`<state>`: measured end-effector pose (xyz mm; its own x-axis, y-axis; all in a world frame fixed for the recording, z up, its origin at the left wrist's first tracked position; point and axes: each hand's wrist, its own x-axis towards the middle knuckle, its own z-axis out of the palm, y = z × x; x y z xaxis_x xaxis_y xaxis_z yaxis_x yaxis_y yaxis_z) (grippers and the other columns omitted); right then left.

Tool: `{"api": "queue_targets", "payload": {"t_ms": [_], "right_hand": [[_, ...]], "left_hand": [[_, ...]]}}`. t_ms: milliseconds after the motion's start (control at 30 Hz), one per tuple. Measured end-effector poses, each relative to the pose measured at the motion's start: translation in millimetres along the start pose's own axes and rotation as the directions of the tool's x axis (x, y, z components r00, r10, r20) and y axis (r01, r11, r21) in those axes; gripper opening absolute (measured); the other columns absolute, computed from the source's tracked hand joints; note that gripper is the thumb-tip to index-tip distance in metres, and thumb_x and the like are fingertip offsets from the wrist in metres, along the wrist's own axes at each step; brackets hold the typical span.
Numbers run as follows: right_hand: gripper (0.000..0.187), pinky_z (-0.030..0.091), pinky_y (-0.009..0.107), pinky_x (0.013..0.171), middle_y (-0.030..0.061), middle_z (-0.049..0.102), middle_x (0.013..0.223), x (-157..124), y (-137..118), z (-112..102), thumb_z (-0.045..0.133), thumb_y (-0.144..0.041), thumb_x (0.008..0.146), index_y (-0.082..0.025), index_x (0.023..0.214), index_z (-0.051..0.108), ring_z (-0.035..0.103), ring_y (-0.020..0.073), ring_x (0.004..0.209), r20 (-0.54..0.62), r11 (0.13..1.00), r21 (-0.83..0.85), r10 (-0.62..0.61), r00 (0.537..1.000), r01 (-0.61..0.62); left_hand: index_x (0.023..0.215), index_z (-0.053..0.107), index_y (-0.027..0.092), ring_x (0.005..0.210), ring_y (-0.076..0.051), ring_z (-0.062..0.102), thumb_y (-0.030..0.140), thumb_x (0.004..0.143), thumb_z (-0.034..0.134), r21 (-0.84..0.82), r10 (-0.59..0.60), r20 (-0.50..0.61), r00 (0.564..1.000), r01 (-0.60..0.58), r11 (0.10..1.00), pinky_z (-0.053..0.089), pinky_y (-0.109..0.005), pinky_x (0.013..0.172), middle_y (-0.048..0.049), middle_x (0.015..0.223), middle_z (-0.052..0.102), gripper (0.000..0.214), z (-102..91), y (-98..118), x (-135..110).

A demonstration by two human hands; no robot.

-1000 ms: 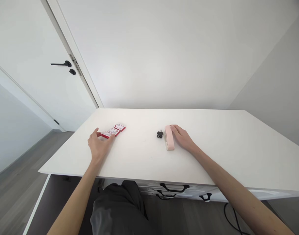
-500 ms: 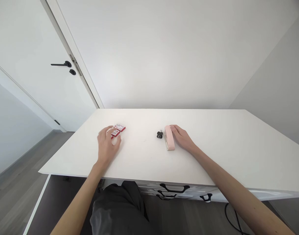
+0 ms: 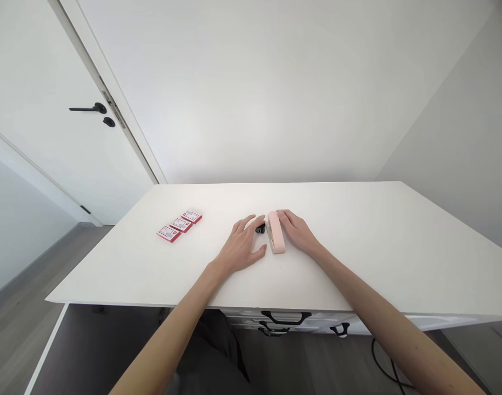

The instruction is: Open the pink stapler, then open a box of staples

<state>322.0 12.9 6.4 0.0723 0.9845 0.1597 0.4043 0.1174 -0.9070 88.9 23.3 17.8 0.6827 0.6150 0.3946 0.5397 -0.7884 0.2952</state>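
Dial set with the pink stapler (image 3: 276, 232) at centre; 12 points to the wall (image 3: 251, 99), 6 to the near edge of the white desktop (image 3: 337, 274).

Stapler: lies on the desktop, long axis roughly 12 to 6, far end leaning slightly toward 11. Smooth, matte, pale pink top with rounded corners; a cream-white base strip shows along its 9 o'clock side and at the near end. Upright or tilted: cannot tell from this angle.

Right hand (image 3: 298, 231): at 3, in contact with the stapler, fingers curved about its far end. Firm grip or light rest: cannot tell.

Left hand (image 3: 243, 243): between 8 and 9, spread wide in a C, thumb well apart from the forefinger, facing the stapler. Forefinger reaches over a small black tool (image 3: 260, 229), staple-remover-like in form, just beside the stapler at 9; the finger partly hides it. Contact with the tool: cannot tell.

Well out at 9: three small red-sided boxes (image 3: 180, 225) with white printed labels, in a diagonal row running 8 to 2. Print too small to read.

Surroundings: black door handle (image 3: 88, 108) at 10; black drawer pull (image 3: 287, 318) at 6, below the desk edge.
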Motion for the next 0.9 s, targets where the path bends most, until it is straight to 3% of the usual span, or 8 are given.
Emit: {"api": "queue_targets", "payload": {"t_ms": [333,467,700,900], "right_hand": [[0.047,0.048,0.04,0.1,0.0035,0.074,0.124,-1.4,-4.3,-1.5,0.038,-0.063,0.105,-0.028,0.115,0.067,0.065,0.0257,0.112,0.008,1.0,-0.001,0.006,1.0,-0.006],[0.046,0.048,0.04,0.099,0.0036,0.073,0.126,-2.3,-4.8,-2.0,0.038,-0.063,0.105,-0.029,0.115,0.067,0.064,0.0256,0.114,0.016,1.0,0.001,0.018,1.0,-0.018],[0.049,0.047,0.041,0.101,0.0039,0.071,0.13,-2.4,-3.7,-1.6,0.038,-0.065,0.105,-0.029,0.119,0.067,0.063,0.0261,0.116,0.026,1.0,0.0,0.027,0.999,-0.027],[0.05,0.048,0.043,0.102,0.0041,0.071,0.131,-3.7,-2.8,-2.3,0.039,-0.067,0.104,-0.029,0.122,0.067,0.064,0.0269,0.117,0.041,1.0,0.004,0.023,0.999,-0.023]], "left_hand": [[0.159,0.033,0.024,0.154,-0.034,0.035,0.034,0.099,0.052,0.125,-0.136,-0.089,0.987,0.146,0.981,0.03,-0.055,0.124,-0.0105,0.154,0.056,0.064,1.6,-3.1,-1.8],[0.158,0.036,0.018,0.153,-0.037,0.034,0.035,0.1,0.049,0.205,-0.221,-0.141,0.965,0.247,0.947,0.028,-0.056,0.124,-0.0127,0.149,0.059,0.061,-3.6,-19.4,-7.6],[0.154,0.042,0.011,0.153,-0.04,0.033,0.039,0.099,0.048,0.339,-0.371,-0.316,0.873,0.47,0.815,0.028,-0.058,0.123,-0.0183,0.128,0.07,0.062,-27.8,-64.7,-30.9],[0.154,0.039,0.002,0.155,-0.043,0.028,0.035,0.094,0.05,0.336,-0.433,-0.433,0.79,0.588,0.736,0.021,-0.065,0.126,-0.0233,0.127,0.069,0.069,-31.9,-70.7,-39.8]]}}
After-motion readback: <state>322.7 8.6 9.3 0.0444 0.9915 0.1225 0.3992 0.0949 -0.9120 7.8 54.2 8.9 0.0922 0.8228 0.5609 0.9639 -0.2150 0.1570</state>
